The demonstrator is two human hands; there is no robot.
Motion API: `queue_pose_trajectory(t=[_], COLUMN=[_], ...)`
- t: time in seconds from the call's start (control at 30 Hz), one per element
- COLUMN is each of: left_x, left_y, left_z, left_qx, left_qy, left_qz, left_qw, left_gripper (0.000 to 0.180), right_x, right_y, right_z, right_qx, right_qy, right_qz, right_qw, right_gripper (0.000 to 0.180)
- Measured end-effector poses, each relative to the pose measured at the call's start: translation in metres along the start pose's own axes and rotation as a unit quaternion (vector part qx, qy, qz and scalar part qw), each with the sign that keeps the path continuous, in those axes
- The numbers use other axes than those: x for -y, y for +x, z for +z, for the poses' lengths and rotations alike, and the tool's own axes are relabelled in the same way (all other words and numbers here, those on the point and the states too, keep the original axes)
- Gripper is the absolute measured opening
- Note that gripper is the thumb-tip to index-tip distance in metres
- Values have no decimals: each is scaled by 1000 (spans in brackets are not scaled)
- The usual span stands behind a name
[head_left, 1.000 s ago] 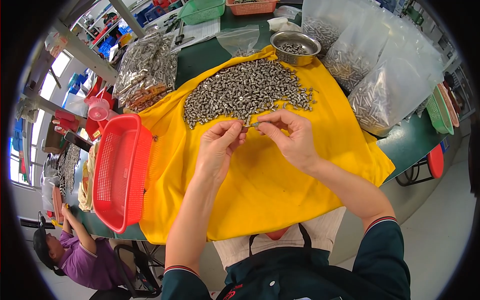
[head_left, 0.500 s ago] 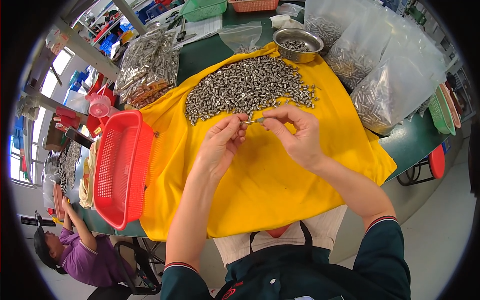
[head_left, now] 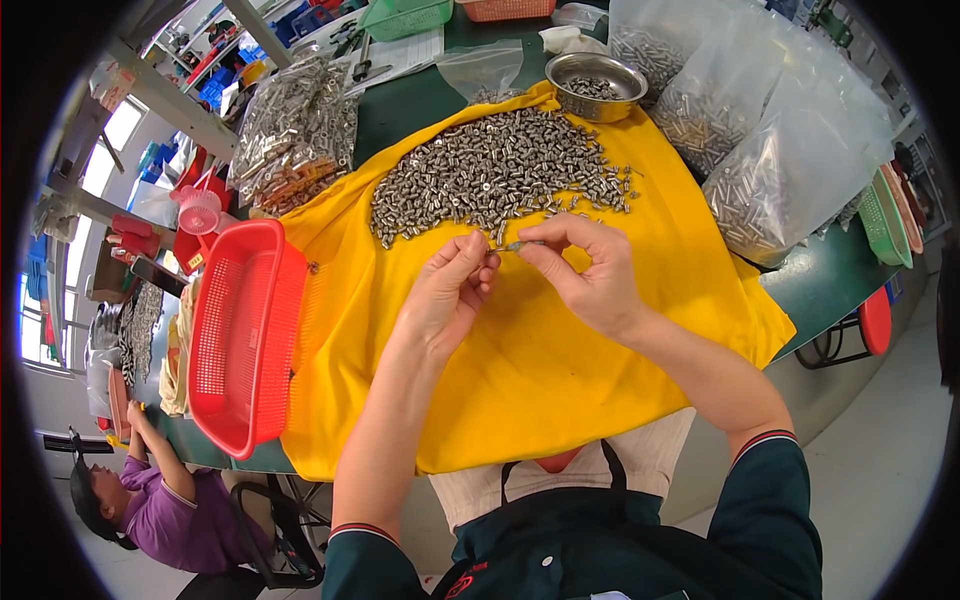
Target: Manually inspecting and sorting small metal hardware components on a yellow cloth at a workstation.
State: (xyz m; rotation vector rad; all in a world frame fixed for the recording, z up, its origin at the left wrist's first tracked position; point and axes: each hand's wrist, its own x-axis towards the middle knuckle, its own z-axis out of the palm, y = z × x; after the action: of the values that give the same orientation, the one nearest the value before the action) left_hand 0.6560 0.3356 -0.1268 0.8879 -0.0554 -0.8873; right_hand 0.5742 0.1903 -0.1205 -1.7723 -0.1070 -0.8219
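Over the yellow cloth (head_left: 540, 370), my two hands meet tip to tip. My left hand (head_left: 447, 290) is closed in a pinch at a small metal part, mostly hidden by the fingertips. Between thumb and forefinger my right hand (head_left: 592, 268) grips a thin pin-like tool (head_left: 514, 246) with a greyish-green section, its slim metal end pointing at the left fingertips. Just beyond the hands lies a broad heap of small cylindrical metal parts (head_left: 490, 165), spread over the far part of the cloth.
A red perforated basket (head_left: 285, 340) stands at the left. Behind it is a bag of metal pieces (head_left: 295, 130). A steel bowl (head_left: 640, 97) holds more parts at the far side. Bags of metal cylinders (head_left: 750, 205) line the right. A person in purple (head_left: 195, 515) sits at lower left.
The tool's tip and my right fingers have shifted slightly left and down, and more of the greyish-green section shows. My left hand stays nearly in place.
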Motion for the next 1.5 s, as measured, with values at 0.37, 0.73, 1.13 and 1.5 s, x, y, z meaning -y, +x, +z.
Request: queue_pose_trajectory(t=[0.37, 0.73, 1.13, 1.5], left_x=[1, -15, -16, -13], left_y=[0, 21, 5, 3], left_z=[1, -8, 3, 0], left_qx=[-47, -160, 50, 67], left_qy=[16, 599, 246, 138], left_qz=[24, 217, 62, 40], left_qw=[998, 754, 966, 987], left_gripper=[11, 11, 9, 8], right_x=[-2, -10, -6, 3], right_y=[-1, 7, 3, 3], right_z=[1, -4, -6, -5], right_qx=[19, -72, -42, -18], right_qy=[5, 171, 126, 101], right_qz=[36, 172, 140, 111], right_qw=[999, 967, 981, 989], right_gripper=[8, 7, 6, 5])
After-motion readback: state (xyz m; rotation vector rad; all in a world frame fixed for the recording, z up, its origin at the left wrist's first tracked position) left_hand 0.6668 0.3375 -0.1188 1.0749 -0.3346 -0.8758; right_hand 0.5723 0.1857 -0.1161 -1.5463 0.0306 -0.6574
